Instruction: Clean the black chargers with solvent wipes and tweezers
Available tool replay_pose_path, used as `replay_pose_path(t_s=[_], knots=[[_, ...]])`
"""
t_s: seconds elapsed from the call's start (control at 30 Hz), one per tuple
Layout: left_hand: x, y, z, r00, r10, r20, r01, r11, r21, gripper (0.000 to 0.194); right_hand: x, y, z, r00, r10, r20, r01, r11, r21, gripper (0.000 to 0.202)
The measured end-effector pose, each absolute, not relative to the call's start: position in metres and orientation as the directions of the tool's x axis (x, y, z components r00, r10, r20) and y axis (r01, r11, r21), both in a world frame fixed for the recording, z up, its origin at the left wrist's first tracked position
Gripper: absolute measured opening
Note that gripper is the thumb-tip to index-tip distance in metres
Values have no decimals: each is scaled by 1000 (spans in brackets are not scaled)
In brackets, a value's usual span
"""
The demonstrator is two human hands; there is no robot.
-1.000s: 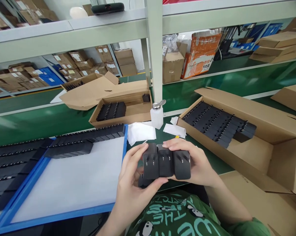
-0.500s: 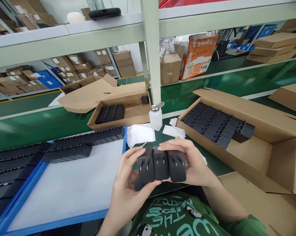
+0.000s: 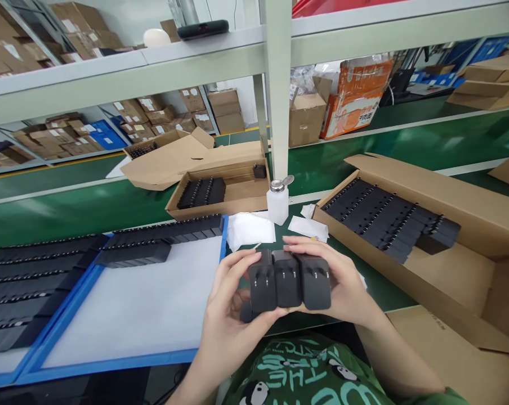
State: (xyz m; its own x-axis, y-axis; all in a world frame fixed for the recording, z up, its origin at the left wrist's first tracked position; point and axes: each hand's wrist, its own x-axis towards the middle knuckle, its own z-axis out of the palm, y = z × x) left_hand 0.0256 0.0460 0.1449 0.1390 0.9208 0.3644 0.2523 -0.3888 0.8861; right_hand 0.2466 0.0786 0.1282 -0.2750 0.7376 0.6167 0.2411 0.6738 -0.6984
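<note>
In the head view, the left hand (image 3: 233,309) and the right hand (image 3: 339,281) meet at the lower centre of the frame, gripping a row of three black adapters (image 3: 289,281) between them. The adapters stand side by side, their metal prongs facing the camera. The left hand's fingers curl over the left adapter, its thumb runs along underneath, and another dark piece (image 3: 246,312) shows in that palm. The right hand closes around the right end of the row, fingertips on top.

At the left of the frame, a blue-rimmed tray (image 3: 123,315) has a pale bottom and rows of black adapters along its far side; a second tray (image 3: 5,364), at the left edge, carries more rows. Above centre, an open carton (image 3: 246,191) contains adapters at its left end and a single one in its far right corner. A white bottle (image 3: 277,205) with a raised metal lid stands just right of that carton, with white paper (image 3: 251,229) in front of it and to the left. At the right, a larger carton (image 3: 469,275) contains several rows of adapters, toward its left end. A green shirt (image 3: 305,374) with lettering shows at the bottom. An orange box (image 3: 353,101) sits at the upper right, behind the upright post (image 3: 277,101).
</note>
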Motion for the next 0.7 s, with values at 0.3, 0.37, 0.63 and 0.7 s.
replay_pose_path(t_s=[0.3,0.37,0.63,0.7], knots=[[24,47,138,100,913,397,251,-409,877,63,241,80,128,-261,793,551,194,602,-775,78],[24,47,137,95,910,404,251,-414,875,63,240,80,126,-262,786,561,185,611,-770,77],[21,48,136,126,909,396,215,-415,884,63,237,79,127,-256,757,601,121,642,-757,63],[20,48,135,129,906,404,210,-423,881,63,237,79,127,-262,756,599,139,644,-752,65]])
